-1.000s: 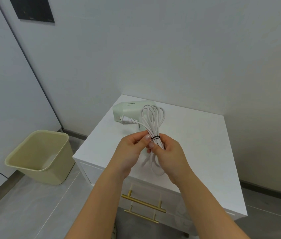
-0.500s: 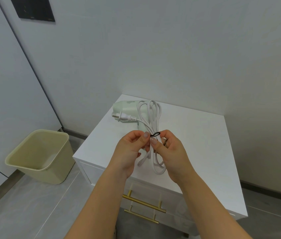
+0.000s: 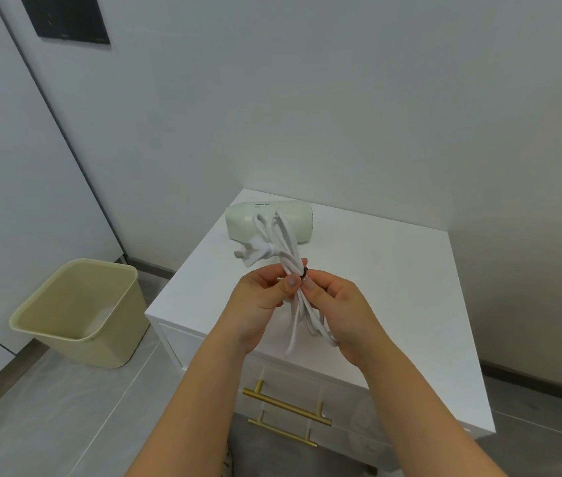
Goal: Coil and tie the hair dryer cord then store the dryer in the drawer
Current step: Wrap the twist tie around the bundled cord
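You hold the coiled white cord (image 3: 288, 241) up over the cabinet top (image 3: 393, 287). Your left hand (image 3: 259, 304) pinches the bundle at its waist so the loops can't spring apart, while your right hand (image 3: 338, 311) curls thumb and fingertips onto the small black band (image 3: 305, 273), cinching the tie by the look of it. The plug (image 3: 250, 254) pokes out left. The pale green hair dryer (image 3: 269, 220) lies at the back of the white top. The drawers look shut, their brass handles (image 3: 286, 407) below your wrists. There's a beige waste bin (image 3: 76, 311) on grey tile at left, and plain white walls.
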